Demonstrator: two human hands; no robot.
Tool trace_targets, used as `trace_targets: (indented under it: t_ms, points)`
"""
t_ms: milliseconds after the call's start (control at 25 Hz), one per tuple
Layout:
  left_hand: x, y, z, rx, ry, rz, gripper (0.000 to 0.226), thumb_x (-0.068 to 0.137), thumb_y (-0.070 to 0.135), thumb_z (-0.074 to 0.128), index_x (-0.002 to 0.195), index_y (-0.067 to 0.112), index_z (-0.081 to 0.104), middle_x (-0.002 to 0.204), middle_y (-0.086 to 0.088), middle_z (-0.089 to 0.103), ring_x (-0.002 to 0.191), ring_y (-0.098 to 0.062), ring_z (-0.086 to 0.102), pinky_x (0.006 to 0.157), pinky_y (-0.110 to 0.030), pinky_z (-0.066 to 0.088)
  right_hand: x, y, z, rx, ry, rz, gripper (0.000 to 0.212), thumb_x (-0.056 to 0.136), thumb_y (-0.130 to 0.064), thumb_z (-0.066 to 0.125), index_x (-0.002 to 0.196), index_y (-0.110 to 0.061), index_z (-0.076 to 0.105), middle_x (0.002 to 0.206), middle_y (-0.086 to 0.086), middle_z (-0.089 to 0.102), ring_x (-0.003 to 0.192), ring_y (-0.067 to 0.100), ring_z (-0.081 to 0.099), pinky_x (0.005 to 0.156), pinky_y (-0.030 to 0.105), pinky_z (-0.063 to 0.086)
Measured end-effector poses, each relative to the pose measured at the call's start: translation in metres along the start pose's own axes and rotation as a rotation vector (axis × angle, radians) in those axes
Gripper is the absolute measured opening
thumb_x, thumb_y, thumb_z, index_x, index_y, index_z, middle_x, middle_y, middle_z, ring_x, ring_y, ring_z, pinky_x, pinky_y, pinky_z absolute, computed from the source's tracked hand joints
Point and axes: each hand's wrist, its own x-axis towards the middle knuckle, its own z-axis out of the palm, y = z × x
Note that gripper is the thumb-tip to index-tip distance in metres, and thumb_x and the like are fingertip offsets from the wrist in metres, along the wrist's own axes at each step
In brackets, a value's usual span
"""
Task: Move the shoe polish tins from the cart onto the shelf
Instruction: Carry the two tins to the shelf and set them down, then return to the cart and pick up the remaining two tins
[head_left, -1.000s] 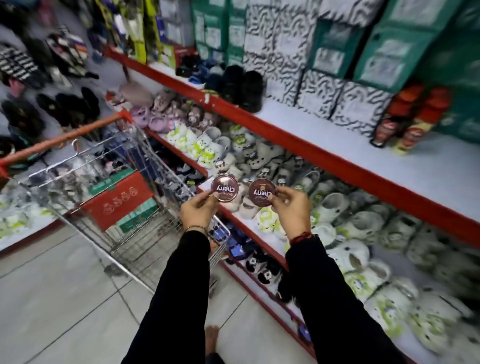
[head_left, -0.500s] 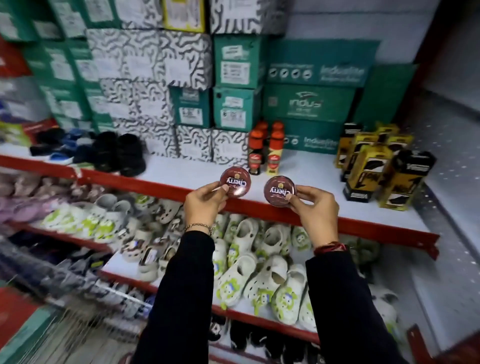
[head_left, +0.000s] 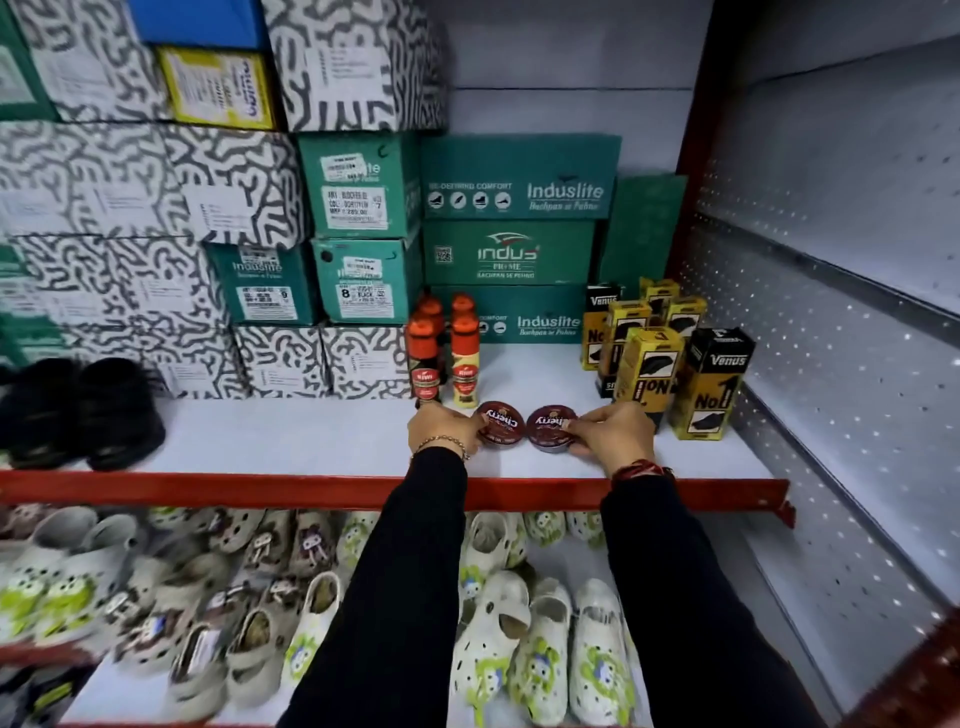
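Two round dark-red shoe polish tins lie side by side on the white shelf (head_left: 291, 441) with the red front edge. My left hand (head_left: 444, 427) grips the left tin (head_left: 503, 422) at its left rim. My right hand (head_left: 613, 434) grips the right tin (head_left: 550, 428) at its right rim. Both tins rest flat on the shelf board, label up, almost touching each other. The cart is out of view.
Polish bottles with orange caps (head_left: 444, 353) stand just behind the tins. Yellow and black brush boxes (head_left: 670, 358) stand to the right. Green and patterned shoe boxes (head_left: 363, 234) fill the back. Black shoes (head_left: 78, 410) sit at the left. White clogs (head_left: 519, 639) lie on the shelf below.
My view turned from the cart to the shelf. Both hands carried the tins forward and down until they rest on the shelf board.
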Motion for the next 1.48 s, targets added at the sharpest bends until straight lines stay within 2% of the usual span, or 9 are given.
trace_targets:
  t_ms: [200,320,480,640,760,840,920,1240,1480]
  points:
    - [0.007,0.006,0.006,0.206,-0.017,0.058,0.046,0.078,0.035,0.079,0.111,0.003,0.074,0.107,-0.017,0.077,0.102,-0.034,0.075,0.092,-0.042,0.06,0.001,-0.01,0.004,-0.216,0.021,-0.07,0.029,0.077,-0.023,0.086,0.084,0.004,0.08,0.084,0.021,0.079,0.085,0.035,0.078,0.085,0.046,0.062]
    - [0.005,0.011,0.007,0.291,-0.022,0.062,0.046,0.081,0.035,0.077,0.111,0.0,0.071,0.108,-0.018,0.077,0.102,-0.035,0.075,0.093,-0.042,0.06,-0.005,-0.018,0.002,-0.397,0.046,-0.098,0.037,0.078,-0.031,0.083,0.097,0.001,0.078,0.097,0.019,0.078,0.094,0.032,0.075,0.084,0.035,0.06]
    - [-0.002,0.016,0.005,0.329,-0.029,0.098,0.045,0.087,0.035,0.072,0.113,0.0,0.069,0.11,-0.022,0.075,0.103,-0.039,0.073,0.093,-0.045,0.059,-0.022,-0.026,0.001,-0.545,0.093,-0.176,0.041,0.089,-0.031,0.073,0.113,0.002,0.072,0.115,0.023,0.073,0.107,0.038,0.07,0.088,0.04,0.057]
    - [-0.026,0.015,-0.015,0.359,0.101,0.286,0.035,0.091,0.04,0.063,0.111,0.015,0.076,0.111,-0.017,0.076,0.104,-0.037,0.071,0.091,-0.038,0.057,-0.043,-0.035,0.007,-0.544,0.088,-0.452,0.045,0.1,-0.035,0.053,0.135,-0.008,0.061,0.139,0.017,0.063,0.124,0.034,0.063,0.099,0.041,0.052]
    - [-0.047,0.008,-0.036,0.333,0.176,0.488,0.043,0.098,0.042,0.05,0.132,0.021,0.064,0.124,-0.014,0.071,0.117,-0.034,0.065,0.096,-0.038,0.053,-0.061,-0.044,0.025,-0.647,0.007,-0.658,0.061,0.104,-0.042,0.04,0.157,-0.014,0.033,0.17,0.008,0.022,0.158,0.028,0.021,0.128,0.046,0.02]
    - [-0.059,-0.002,-0.056,0.4,0.245,0.572,0.053,0.101,0.04,0.041,0.149,0.017,0.047,0.151,-0.011,0.053,0.144,-0.027,0.046,0.118,-0.041,0.036,-0.079,-0.054,0.042,-0.699,0.002,-0.821,0.068,0.104,-0.047,0.035,0.161,-0.013,0.021,0.173,0.007,0.004,0.161,0.027,-0.002,0.129,0.049,-0.003]
    - [-0.07,-0.015,-0.082,0.523,0.373,0.618,0.061,0.103,0.041,0.037,0.157,0.015,0.031,0.165,-0.004,0.03,0.157,-0.02,0.019,0.129,-0.043,0.012,-0.101,-0.061,0.061,-0.69,-0.032,-0.929,0.072,0.103,-0.05,0.032,0.162,-0.011,0.017,0.173,0.007,-0.002,0.161,0.027,-0.006,0.128,0.051,-0.009]
    - [-0.135,-0.111,-0.196,0.709,0.681,0.326,0.066,0.101,0.044,0.036,0.159,0.014,0.025,0.17,-0.002,0.011,0.159,-0.023,0.005,0.129,-0.047,0.003,-0.204,-0.047,0.15,-0.564,-0.359,-1.141,0.071,0.101,-0.05,0.037,0.159,-0.011,0.027,0.172,0.01,0.007,0.161,0.028,0.0,0.128,0.056,-0.003]
    - [-0.19,-0.215,-0.252,0.633,0.781,-0.004,0.064,0.1,0.045,0.038,0.157,0.016,0.031,0.169,-0.002,0.018,0.159,-0.022,0.01,0.129,-0.043,0.003,-0.287,-0.006,0.227,-0.532,-0.683,-1.192,0.072,0.099,-0.048,0.046,0.159,-0.015,0.025,0.172,0.009,0.007,0.161,0.028,0.001,0.128,0.054,-0.004]
